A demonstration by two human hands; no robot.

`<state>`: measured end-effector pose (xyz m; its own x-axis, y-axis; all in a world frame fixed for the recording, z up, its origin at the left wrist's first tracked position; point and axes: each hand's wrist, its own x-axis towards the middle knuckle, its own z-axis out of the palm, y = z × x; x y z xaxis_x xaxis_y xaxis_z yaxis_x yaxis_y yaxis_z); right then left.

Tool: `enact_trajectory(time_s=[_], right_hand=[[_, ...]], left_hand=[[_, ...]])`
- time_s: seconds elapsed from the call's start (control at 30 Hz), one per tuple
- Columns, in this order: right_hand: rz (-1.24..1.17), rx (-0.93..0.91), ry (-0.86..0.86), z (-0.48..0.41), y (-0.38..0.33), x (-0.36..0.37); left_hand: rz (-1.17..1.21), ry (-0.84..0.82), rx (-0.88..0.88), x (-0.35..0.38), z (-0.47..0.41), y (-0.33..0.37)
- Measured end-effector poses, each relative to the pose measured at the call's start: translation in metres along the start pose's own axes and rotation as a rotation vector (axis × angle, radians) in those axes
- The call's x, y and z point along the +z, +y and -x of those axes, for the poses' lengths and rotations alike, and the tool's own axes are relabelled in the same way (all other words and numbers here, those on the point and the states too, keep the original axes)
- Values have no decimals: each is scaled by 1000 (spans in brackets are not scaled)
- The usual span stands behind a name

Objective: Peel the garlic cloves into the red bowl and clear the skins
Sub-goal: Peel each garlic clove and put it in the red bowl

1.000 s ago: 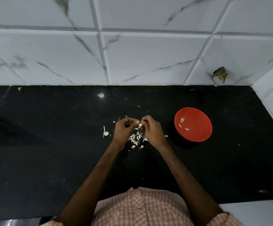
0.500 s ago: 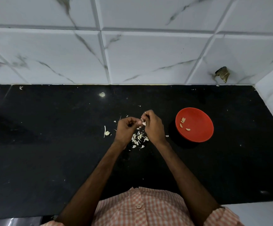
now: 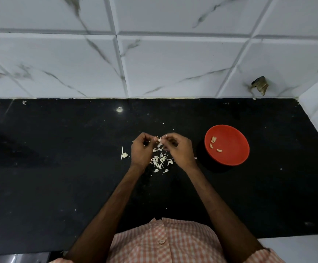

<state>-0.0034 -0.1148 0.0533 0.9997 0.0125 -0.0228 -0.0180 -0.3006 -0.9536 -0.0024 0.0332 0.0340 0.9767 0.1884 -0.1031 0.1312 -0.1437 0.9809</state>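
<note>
Both hands meet above the black surface [image 3: 59, 177], fingers curled inward. The left hand [image 3: 142, 149] and the right hand [image 3: 179, 149] each close their grip on one small garlic clove [image 3: 159, 139], pinched between their fingertips and held just above a scattered pile of skins [image 3: 160, 161] lying between the wrists. A larger scrap of skin [image 3: 124, 154] lies just left of the left hand. The red bowl [image 3: 230, 158] stands on the surface to the right, near the right hand but apart from it, with a few peeled cloves [image 3: 213, 139] inside. A white tiled wall [image 3: 173, 63] rises behind.
</note>
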Motion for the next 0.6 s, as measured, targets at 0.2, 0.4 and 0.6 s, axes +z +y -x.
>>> enact_trajectory(time_s=[0.2, 0.4, 0.6], right_hand=[[17, 19, 58, 0, -7, 9], [-385, 484, -31, -4, -19, 13], [214, -255, 48, -4, -3, 8]], left_hand=[[-33, -21, 65, 4, 5, 7], [-194, 9, 295, 6, 9, 13], [351, -106, -318, 7, 9, 30]])
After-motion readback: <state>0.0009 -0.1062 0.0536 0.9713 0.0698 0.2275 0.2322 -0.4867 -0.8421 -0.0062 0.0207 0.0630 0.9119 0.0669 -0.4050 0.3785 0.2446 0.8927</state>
